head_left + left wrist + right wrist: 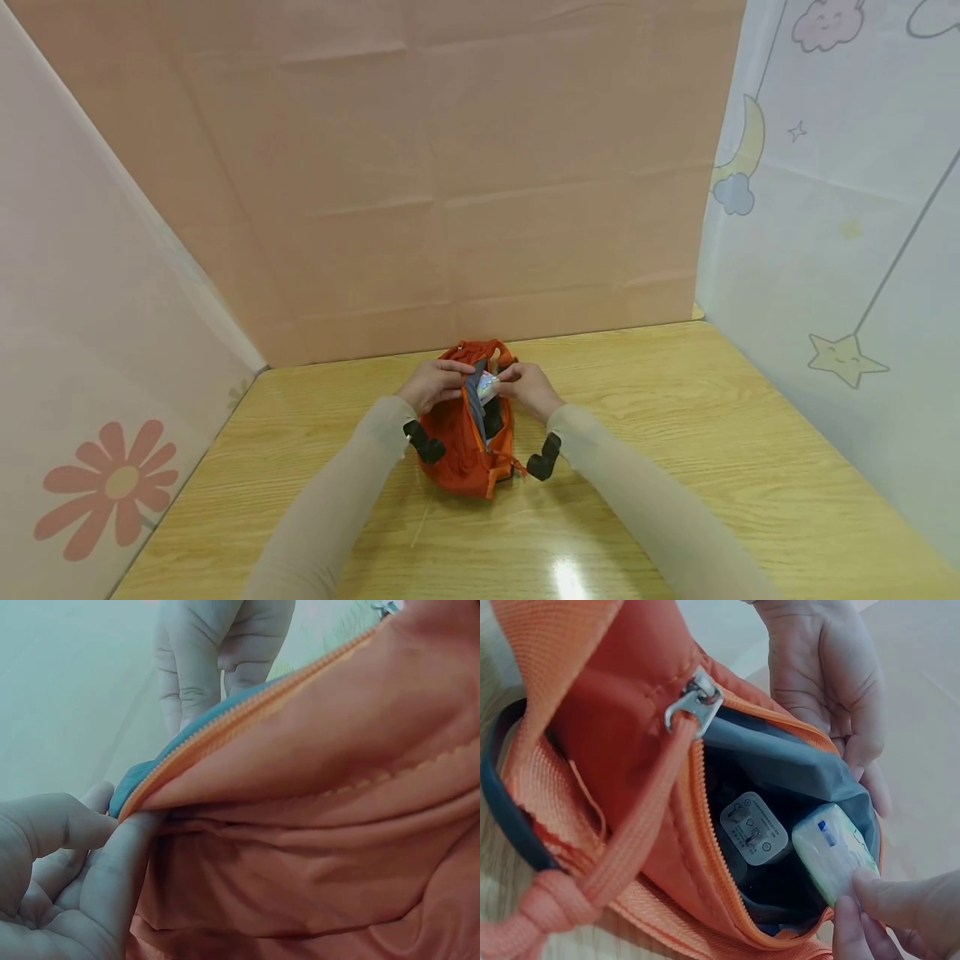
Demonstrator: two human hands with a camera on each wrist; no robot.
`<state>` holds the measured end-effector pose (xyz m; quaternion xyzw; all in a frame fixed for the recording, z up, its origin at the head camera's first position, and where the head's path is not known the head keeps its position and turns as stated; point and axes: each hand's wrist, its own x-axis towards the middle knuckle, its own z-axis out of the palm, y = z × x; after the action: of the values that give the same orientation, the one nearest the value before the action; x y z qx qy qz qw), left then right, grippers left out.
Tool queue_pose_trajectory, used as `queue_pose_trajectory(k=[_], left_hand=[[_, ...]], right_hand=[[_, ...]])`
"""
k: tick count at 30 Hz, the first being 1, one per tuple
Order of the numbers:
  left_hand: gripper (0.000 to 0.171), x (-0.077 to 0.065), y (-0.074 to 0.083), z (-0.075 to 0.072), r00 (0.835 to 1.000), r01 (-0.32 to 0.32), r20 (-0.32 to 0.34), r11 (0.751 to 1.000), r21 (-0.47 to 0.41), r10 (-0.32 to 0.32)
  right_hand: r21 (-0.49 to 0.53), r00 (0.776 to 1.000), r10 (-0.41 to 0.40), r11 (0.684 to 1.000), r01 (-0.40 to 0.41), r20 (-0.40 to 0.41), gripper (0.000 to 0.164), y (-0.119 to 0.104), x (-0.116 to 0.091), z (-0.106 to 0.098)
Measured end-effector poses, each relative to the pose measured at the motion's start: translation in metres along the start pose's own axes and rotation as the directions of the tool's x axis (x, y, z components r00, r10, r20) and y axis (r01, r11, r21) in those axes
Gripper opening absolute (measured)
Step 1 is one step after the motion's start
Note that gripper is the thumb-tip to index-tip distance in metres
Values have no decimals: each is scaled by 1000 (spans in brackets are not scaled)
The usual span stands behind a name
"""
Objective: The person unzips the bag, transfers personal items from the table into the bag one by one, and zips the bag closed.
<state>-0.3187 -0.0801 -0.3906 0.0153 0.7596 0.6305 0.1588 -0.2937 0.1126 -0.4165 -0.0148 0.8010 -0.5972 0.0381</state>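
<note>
An orange-red zippered bag (453, 450) lies on the table with its mouth unzipped, showing a grey lining (780, 757). My left hand (435, 385) pinches the zipper edge (187, 750) at one side of the mouth. With thumb and fingers, my right hand (529, 390) grips a small plastic-wrapped tissue pack (831, 844), white and green with a blue mark, at the opening. Part of the pack lies inside the bag. Deeper in sits a white charger plug (754, 829) with its prongs facing up. The bag's bottom is in shadow.
A metal zipper pull (697, 709) with a knotted orange cord (555, 907) hangs at one end of the mouth. Orange webbing straps (547, 645) lie alongside. The wooden table (645, 392) meets a pink-brown back panel (450, 208), with printed panels at both sides.
</note>
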Motion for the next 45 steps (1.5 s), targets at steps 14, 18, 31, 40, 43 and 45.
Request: queue_pose_trajectory(k=[14, 18, 31, 40, 43, 45], left_hand=[[27, -1, 2, 1, 1000, 1, 5, 1000, 0, -1], [26, -1, 3, 2, 1000, -10, 10, 1000, -5, 10], [28, -1, 3, 3, 1000, -6, -2, 1000, -29, 6], [28, -1, 1, 3, 1000, -8, 0, 999, -52, 8], [28, -1, 1, 3, 1000, -16, 5, 998, -56, 16], [28, -1, 1, 4, 1000, -17, 6, 998, -57, 18]], right_hand=[[13, 1000, -30, 999, 30, 8, 7, -6, -2, 6], [37, 999, -46, 998, 45, 24, 6, -4, 0, 9], [55, 992, -72, 996, 66, 101, 11, 0, 4, 14], [65, 970, -29, 998, 13, 241, 24, 3, 3, 4], [82, 957, -33, 997, 10, 287, 28, 4, 1, -2], [98, 952, -28, 995, -2, 306, 29, 4, -2, -7]])
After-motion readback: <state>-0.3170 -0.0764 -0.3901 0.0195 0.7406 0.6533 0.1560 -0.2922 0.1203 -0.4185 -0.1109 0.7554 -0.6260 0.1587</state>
